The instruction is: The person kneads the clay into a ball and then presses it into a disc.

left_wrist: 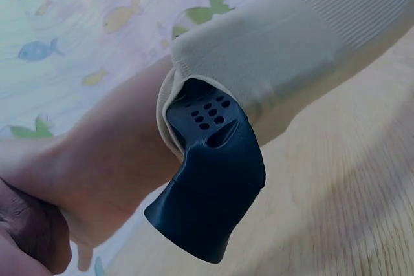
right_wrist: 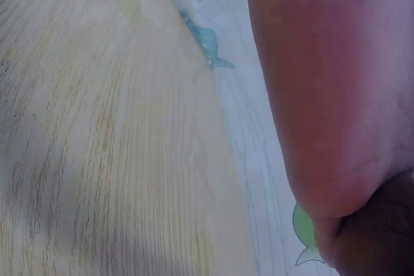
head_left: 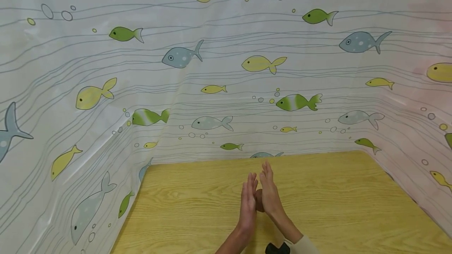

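Note:
Over the table, in the head view, a dark brown rounded lump that looks like modelling clay (head_left: 259,200) sits between two upright palms. My left hand (head_left: 248,203) presses it from the left with straight fingers. From the right, the palm of my right hand (head_left: 270,195) flattens against it, fingers straight and pointing away. Creases mark the lump (left_wrist: 29,227) in the left wrist view, beside the heel of the right hand (left_wrist: 84,172). In the right wrist view the lump (right_wrist: 381,240) shows below the left hand's heel (right_wrist: 330,185); the palms hide much of it.
A wood-grain table (head_left: 183,203) lies under the hands. Fish-printed sheeting (head_left: 226,77) hangs behind it and along both sides. A black wrist mount (left_wrist: 213,185) protrudes from the light sleeve (left_wrist: 259,63) on the right arm.

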`<move>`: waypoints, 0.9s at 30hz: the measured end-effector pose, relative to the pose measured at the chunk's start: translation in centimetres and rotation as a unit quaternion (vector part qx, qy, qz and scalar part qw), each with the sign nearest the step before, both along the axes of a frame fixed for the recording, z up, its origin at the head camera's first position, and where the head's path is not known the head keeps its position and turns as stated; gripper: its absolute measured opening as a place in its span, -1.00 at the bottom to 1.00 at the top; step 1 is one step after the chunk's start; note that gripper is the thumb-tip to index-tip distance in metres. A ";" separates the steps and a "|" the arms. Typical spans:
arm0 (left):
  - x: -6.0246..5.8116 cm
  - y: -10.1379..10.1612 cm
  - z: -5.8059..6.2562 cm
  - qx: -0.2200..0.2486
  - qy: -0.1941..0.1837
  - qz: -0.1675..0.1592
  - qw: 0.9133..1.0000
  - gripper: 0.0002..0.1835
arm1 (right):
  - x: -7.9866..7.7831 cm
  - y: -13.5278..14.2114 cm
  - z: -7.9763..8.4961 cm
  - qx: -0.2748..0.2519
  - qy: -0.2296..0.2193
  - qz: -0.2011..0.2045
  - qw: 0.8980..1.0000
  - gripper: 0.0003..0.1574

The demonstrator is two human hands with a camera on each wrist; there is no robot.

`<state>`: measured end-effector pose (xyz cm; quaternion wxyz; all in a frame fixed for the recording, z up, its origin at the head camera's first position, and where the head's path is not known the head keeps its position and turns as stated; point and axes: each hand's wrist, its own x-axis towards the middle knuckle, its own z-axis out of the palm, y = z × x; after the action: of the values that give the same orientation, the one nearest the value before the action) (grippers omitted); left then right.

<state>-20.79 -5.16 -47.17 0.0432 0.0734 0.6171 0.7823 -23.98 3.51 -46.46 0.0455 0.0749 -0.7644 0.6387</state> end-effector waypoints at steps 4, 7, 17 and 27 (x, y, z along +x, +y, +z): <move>0.2 -0.1 0.0 0.012 0.001 -0.007 1.000 -0.45 | -0.9 0.1 -1.8 0.006 -0.002 -0.003 1.000 -0.32; 0.3 -0.2 0.2 0.014 -0.007 -0.014 1.000 -0.46 | -1.1 0.0 -2.4 0.005 -0.008 -0.001 1.000 -0.28; 0.8 -0.5 0.9 0.025 -0.002 -0.011 1.000 -0.49 | -0.3 -0.2 -2.9 -0.014 -0.046 0.005 0.999 -0.30; 0.9 -0.7 2.0 0.025 0.005 -0.014 1.000 -0.47 | 0.3 -0.5 -2.5 0.002 -0.035 0.006 0.999 -0.40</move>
<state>-19.88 -5.82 -45.20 0.0492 0.0873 0.5963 0.7965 -23.65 3.01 -48.95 0.0145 0.0576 -0.7664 0.6396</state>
